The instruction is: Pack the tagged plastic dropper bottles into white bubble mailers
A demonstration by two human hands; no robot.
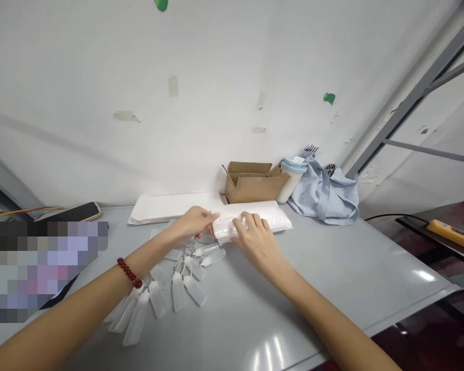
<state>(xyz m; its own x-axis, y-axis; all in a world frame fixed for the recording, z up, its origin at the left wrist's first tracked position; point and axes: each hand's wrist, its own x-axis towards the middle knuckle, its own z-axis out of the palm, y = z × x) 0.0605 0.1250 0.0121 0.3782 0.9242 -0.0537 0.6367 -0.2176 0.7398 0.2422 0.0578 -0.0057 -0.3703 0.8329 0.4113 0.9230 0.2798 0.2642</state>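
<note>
A stack of white, glossy plastic bags [275, 212] lies on the grey table. My left hand [196, 222] pinches the stack's near left corner between thumb and fingers. On top of the stack, my right hand [253, 238] has its fingers curled over the shiny plastic, gripping its front edge. Just in front and to the left, several translucent flat tags [195, 289] with white cord loops are spread in a loose cluster. My left forearm, with a dark red bead bracelet, passes over part of them and hides some.
Behind the bags stand an open cardboard box [255, 189], a cup with a blue lid [292, 180] and a light blue cloth bag [328, 193]. A white stack of flat sheets [166, 206] lies by the wall. A phone [71, 212] is at left; an orange power strip [454, 236] is at right.
</note>
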